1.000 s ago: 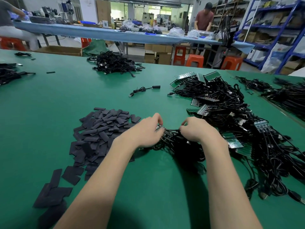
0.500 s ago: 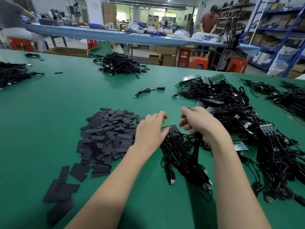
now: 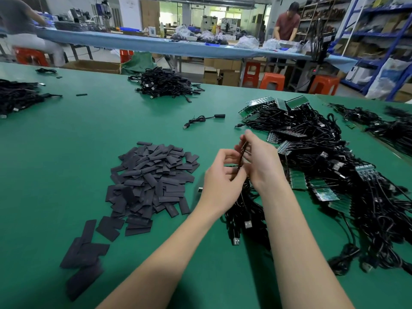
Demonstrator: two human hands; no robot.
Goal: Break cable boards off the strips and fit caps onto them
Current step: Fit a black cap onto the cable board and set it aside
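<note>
A green table (image 3: 66, 157) is spreading across the room, carrying everything below. On its right side a big tangle of black cables with green board strips (image 3: 334, 175) is lying, running from the far edge toward the near one. Left of centre a heap of flat black caps (image 3: 151, 181) is sitting, with a few loose ones trailing toward the near left. A smaller pile of finished cables (image 3: 165, 84) is resting at the far middle, another dark bundle (image 3: 17, 97) is lying at the far left, and a single cable (image 3: 204, 119) is lying alone between the cap heap and the far pile. Above the table, between the caps and the tangle, both bare forearms are reaching in. The right hand (image 3: 260, 159) is pinching a small dark cable board (image 3: 243, 152) between its fingertips, holding it roughly upright and raised off the cloth. The left hand (image 3: 223, 179) is curling its fingers just beside and below it, its fingertips touching the lower end of the same piece; whether it is truly gripping is hard to tell. A bunch of cables (image 3: 245, 215) is hanging and pooling beneath the two wrists.
</note>
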